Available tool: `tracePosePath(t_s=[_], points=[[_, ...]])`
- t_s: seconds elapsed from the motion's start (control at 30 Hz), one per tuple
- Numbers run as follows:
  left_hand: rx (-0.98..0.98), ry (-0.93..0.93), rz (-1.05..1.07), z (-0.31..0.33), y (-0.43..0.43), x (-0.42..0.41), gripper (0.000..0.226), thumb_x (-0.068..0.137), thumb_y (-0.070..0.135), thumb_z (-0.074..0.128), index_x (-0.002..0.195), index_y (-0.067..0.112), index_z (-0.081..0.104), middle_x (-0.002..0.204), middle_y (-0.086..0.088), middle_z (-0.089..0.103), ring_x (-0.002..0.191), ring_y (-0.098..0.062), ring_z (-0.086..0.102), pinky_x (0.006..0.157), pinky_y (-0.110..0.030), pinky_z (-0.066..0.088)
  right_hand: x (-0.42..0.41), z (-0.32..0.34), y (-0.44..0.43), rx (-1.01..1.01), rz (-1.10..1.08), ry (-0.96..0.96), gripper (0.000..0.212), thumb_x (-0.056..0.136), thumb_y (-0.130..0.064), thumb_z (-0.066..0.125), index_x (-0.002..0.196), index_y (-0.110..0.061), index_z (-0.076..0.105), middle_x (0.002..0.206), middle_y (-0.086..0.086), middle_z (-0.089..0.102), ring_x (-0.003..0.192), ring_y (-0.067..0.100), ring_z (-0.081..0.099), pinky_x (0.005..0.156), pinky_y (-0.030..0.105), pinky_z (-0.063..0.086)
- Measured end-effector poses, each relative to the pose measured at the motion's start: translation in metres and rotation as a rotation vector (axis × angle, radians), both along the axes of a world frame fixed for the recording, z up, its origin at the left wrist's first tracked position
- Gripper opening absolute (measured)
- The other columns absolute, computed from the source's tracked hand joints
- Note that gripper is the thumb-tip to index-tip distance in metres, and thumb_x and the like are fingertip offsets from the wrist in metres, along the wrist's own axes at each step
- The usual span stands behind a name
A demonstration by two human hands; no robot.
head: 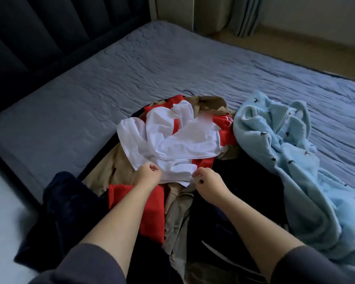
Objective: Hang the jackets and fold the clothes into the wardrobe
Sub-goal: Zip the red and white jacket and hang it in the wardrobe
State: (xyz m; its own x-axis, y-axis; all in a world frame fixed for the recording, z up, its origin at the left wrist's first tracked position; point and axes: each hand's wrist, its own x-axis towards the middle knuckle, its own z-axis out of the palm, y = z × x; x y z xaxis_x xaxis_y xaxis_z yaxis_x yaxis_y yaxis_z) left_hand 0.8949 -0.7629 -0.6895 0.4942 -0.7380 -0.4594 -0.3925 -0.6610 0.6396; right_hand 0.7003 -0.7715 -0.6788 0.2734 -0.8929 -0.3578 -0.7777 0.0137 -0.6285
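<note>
Head view: two bare forearms in grey sleeves reach over a clothes pile at the near edge of a blue-grey quilted bed (172,64). The left hand (148,173) and the right hand (208,180) each pinch the near hem of a crumpled white cotton shirt (172,140), which lies atop red, tan and dark garments. A light blue fleece blanket (291,160) lies just beside the pile, toward the bed's right edge.

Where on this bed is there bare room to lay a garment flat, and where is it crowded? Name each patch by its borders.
Bare: the wide stretch of bed between the headboard and the clothes pile; also the strip left of the white shirt, out to the bed's edge. Crowded: the near edge, where the pile meets the blue fleece.
</note>
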Motion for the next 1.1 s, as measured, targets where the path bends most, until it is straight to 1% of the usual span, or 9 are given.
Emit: tracePosePath(t_s=[0.13,0.27,0.37,0.47,0.57,0.67,0.83,0.97,1.1], points=[[0.033,0.085,0.25,-0.077,-0.03,0.015,0.036,0.077,0.017,0.07,0.1,0.013,0.043,0.081,0.002,0.047,0.086,-0.026,0.054,0.073,-0.03,0.042,0.009,-0.066,-0.028,-0.108,0.204,0.231,0.033,0.087,-0.012,0.052,0.112,-0.028,0.066,0.151,0.003,0.031,0.14,0.025,0.024,0.106,0.039,0.034],[0.076,0.038,0.445,-0.121,-0.051,0.025,0.082,0.072,0.027,0.075,0.135,0.004,0.028,0.124,-0.015,0.052,0.114,-0.034,0.053,0.095,-0.038,0.044,0.016,-0.108,-0.047,-0.127,0.413,0.384,0.042,0.088,-0.015,0.049,0.123,-0.035,0.06,0.161,-0.001,-0.002,0.147,0.028,-0.011,0.115,0.054,0.006],[-0.01,0.053,0.561,-0.131,-0.064,0.044,0.067,0.077,0.021,0.072,0.133,0.001,0.041,0.129,-0.017,0.054,0.115,-0.033,0.056,0.097,-0.042,0.047,0.02,-0.133,-0.048,-0.141,0.468,0.398,0.045,0.09,-0.012,0.042,0.132,-0.026,0.049,0.157,-0.004,0.016,0.148,0.025,0.0,0.114,0.059,0.003],[-0.166,0.064,0.571,-0.127,-0.059,0.049,0.02,0.08,0.01,0.061,0.099,0.003,0.063,0.099,-0.01,0.068,0.088,-0.03,0.063,0.077,-0.035,0.052,0.023,-0.139,-0.047,-0.209,0.271,0.199,0.032,0.091,-0.013,0.042,0.116,-0.02,0.061,0.126,-0.002,0.055,0.131,0.021,0.039,0.114,0.053,0.009],[-0.328,0.112,0.504,-0.1,-0.056,0.041,0.018,0.081,0.006,0.05,0.067,0.016,0.053,0.067,0.004,0.056,0.066,-0.018,0.051,0.058,-0.024,0.041,0.016,-0.12,-0.051,-0.228,0.009,-0.043,0.021,0.087,-0.013,0.055,0.092,-0.018,0.075,0.097,-0.003,0.071,0.092,0.016,0.06,0.104,0.025,0.029],[-0.355,0.288,0.514,-0.059,-0.062,0.034,0.022,0.085,0.003,0.043,0.079,0.02,0.056,0.079,0.003,0.059,0.075,-0.016,0.056,0.062,-0.025,0.045,0.003,-0.084,-0.056,-0.222,-0.152,-0.196,0.015,0.084,-0.011,0.065,0.087,-0.017,0.078,0.08,-0.01,0.071,0.068,-0.006,0.057,0.067,-0.002,0.035],[-0.126,0.77,0.329,0.035,-0.06,-0.003,0.041,0.091,0.029,0.051,0.125,0.007,0.055,0.099,-0.009,0.064,0.096,-0.025,0.062,0.089,-0.035,0.05,-0.007,0.013,-0.059,-0.095,-0.29,-0.47,0.027,0.087,-0.006,0.059,0.07,-0.025,0.066,0.057,-0.021,0.061,0.054,-0.008,0.054,0.052,0.005,0.037],[-0.02,0.63,0.176,0.116,-0.023,-0.044,0.023,0.085,0.017,0.064,0.106,0.006,0.065,0.074,-0.006,0.067,0.065,-0.017,0.063,0.052,-0.021,0.048,-0.052,0.091,-0.023,0.072,-0.256,-0.434,0.023,0.085,-0.004,0.057,0.068,-0.019,0.063,0.066,-0.01,0.058,0.062,0.003,0.05,0.058,0.017,0.039],[-0.194,0.711,0.147,0.206,0.017,-0.087,0.026,0.088,0.011,0.045,0.084,0.005,0.07,0.074,-0.01,0.073,0.064,-0.019,0.07,0.05,-0.023,0.053,-0.115,0.17,0.03,0.216,-0.229,-0.377,0.022,0.086,-0.008,0.06,0.067,-0.018,0.062,0.059,-0.007,0.054,0.046,0.001,0.046,0.043,0.012,0.036]])
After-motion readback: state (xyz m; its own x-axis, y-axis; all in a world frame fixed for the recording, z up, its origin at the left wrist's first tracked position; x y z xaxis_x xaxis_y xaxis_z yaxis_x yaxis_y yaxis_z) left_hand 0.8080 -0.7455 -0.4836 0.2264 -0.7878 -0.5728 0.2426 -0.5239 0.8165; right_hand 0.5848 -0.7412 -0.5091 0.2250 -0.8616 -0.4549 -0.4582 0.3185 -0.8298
